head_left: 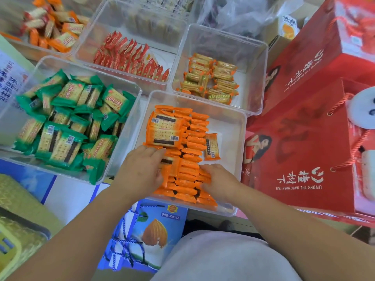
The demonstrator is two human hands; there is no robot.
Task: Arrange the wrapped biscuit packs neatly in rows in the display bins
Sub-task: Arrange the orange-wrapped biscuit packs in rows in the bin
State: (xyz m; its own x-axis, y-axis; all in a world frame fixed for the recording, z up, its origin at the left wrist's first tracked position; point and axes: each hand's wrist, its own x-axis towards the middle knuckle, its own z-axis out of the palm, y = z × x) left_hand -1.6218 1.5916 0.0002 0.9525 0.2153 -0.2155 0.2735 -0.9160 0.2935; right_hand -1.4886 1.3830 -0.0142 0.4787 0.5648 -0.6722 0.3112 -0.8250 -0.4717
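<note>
Cluttered shop stock covered the surface, with clear plastic bins set close together among cartons. Nearest the person, the front bin [240, 126] held the orange packs [194, 142], stood on edge in two rows running from its far end to its near end along its left half. Two flat packs [165, 128] lay face up on the far end of the left row, and a single pack [211, 147] lay alone on the bin floor just to the right of the rows. The left hand [142, 167] reached into the left row, its grip closed on a few orange packs between fingers and thumb. The right hand [220, 182] lay against the right row's near end with fingers bent onto the wrappers; whether its grip actually held any could not be told. To the left, another bin [89, 64] was heaped with green packs [67, 122] lying loose at all angles. Behind it, a bin [91, 27] held red packs [129, 55] in leaning rows. On the far right, a bin [258, 78] held small gold packs [211, 80] in loose lines. Red gift boxes [304, 128] stood along the right side.
</note>
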